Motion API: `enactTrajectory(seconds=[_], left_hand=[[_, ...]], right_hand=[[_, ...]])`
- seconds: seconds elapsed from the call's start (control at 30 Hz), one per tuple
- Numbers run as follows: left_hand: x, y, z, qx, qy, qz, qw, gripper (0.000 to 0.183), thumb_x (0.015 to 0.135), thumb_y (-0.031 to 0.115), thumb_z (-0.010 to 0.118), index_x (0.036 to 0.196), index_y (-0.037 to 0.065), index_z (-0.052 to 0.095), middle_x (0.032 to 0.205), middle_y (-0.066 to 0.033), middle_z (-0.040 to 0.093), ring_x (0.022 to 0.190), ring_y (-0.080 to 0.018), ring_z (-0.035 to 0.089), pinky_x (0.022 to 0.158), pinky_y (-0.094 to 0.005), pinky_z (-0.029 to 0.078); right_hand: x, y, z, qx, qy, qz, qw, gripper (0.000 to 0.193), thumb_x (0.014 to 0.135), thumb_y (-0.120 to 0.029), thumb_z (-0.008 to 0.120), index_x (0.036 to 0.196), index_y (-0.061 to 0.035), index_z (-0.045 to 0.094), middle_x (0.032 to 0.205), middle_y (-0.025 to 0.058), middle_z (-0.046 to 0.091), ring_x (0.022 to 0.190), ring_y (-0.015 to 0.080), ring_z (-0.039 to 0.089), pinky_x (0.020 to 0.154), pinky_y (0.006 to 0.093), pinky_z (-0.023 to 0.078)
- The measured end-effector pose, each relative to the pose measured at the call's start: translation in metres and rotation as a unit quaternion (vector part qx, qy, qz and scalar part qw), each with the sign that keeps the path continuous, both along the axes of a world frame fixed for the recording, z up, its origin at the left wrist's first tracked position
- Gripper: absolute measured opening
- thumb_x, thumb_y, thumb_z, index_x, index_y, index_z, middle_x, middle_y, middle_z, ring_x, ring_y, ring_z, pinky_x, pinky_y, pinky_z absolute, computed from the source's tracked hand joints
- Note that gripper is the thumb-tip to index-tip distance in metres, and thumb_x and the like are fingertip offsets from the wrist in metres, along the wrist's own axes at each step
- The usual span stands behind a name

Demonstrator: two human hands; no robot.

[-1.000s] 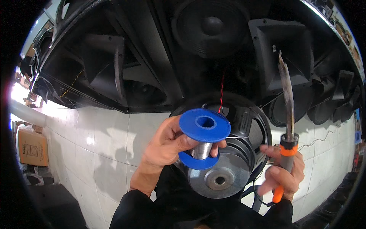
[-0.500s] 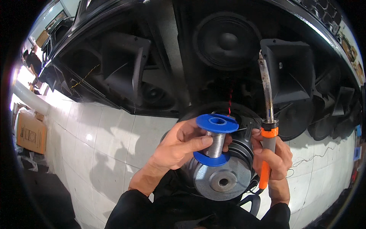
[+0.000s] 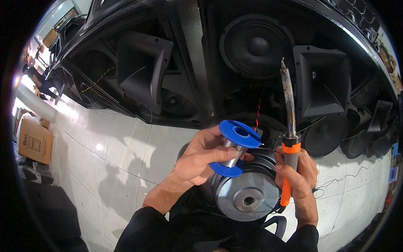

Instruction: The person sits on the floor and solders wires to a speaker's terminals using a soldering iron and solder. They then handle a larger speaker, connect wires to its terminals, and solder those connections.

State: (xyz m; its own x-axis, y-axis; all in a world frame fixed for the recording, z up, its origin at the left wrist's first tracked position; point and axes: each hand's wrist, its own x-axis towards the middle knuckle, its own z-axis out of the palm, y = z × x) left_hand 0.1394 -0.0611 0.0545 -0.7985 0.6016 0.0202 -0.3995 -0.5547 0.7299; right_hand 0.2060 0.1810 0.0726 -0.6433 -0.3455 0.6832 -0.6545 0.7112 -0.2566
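My left hand (image 3: 195, 157) is closed around a blue spool of solder wire (image 3: 231, 156), which is tilted. A thin strand of solder (image 3: 268, 148) stretches from the spool to the fingers of my right hand (image 3: 300, 172). Those fingers pinch the strand, and the same hand grips a soldering iron (image 3: 291, 148) with an orange and grey handle, its tip pointing up and away from me. Below both hands a loudspeaker driver (image 3: 247, 199) lies with its round grey metal magnet facing up. Behind the spool rises a twisted red and black wire (image 3: 257, 111).
Large black speaker cabinets with a round cone (image 3: 258, 46) and horns (image 3: 323, 82) stand ahead. A cardboard box (image 3: 35, 140) sits at left on the white tiled floor (image 3: 121, 164). A thin cable (image 3: 346, 176) lies at right. Another person (image 3: 40, 82) is far left.
The spool has tilted, its upper flange turning toward the right. My right hand and the iron have shifted slightly left. The view has moved a little, so the cabinets appear further right.
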Motion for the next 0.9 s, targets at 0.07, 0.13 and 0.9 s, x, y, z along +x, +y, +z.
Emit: enactTrajectory(seconds=[0.07, 0.13, 0.9], left_hand=[[0.0, 0.001, -0.002, 0.004, -0.03, 0.004, 1.0, 0.037, 0.089, 0.01, 0.074, 0.124, 0.007, 0.064, 0.118, -0.0141, 0.068, 0.106, -0.0267, 0.069, 0.096, -0.0456, 0.055], [0.004, 0.005, 0.0, 0.005, -0.05, 0.032, 0.998, 0.037, 0.089, 0.01, 0.073, 0.125, 0.007, 0.064, 0.119, -0.014, 0.068, 0.105, -0.0263, 0.069, 0.094, -0.0441, 0.055], [-0.022, -0.014, -0.024, -0.281, 0.134, 0.099, 0.945, 0.03, 0.095, 0.018, 0.067, 0.112, -0.007, 0.067, 0.102, -0.0193, 0.072, 0.092, -0.0225, 0.072, 0.082, -0.0325, 0.058]], right_hand=[[-0.001, 0.001, 0.001, 0.004, -0.001, 0.002, 1.0, 0.034, 0.069, -0.01, 0.075, 0.102, -0.0162, 0.069, 0.101, 0.0179, 0.067, 0.088, 0.0304, 0.068, 0.065, 0.0353, 0.054], [-0.005, 0.003, -0.004, 0.008, 0.014, 0.018, 1.0, 0.034, 0.069, -0.009, 0.075, 0.102, -0.0142, 0.069, 0.101, 0.0182, 0.067, 0.088, 0.032, 0.068, 0.066, 0.0362, 0.055], [0.056, 0.08, -0.05, -0.423, -0.135, -0.116, 0.888, 0.048, 0.089, -0.035, 0.069, 0.109, 0.0063, 0.057, 0.063, 0.0065, 0.061, 0.052, 0.0125, 0.062, 0.049, 0.0247, 0.051]])
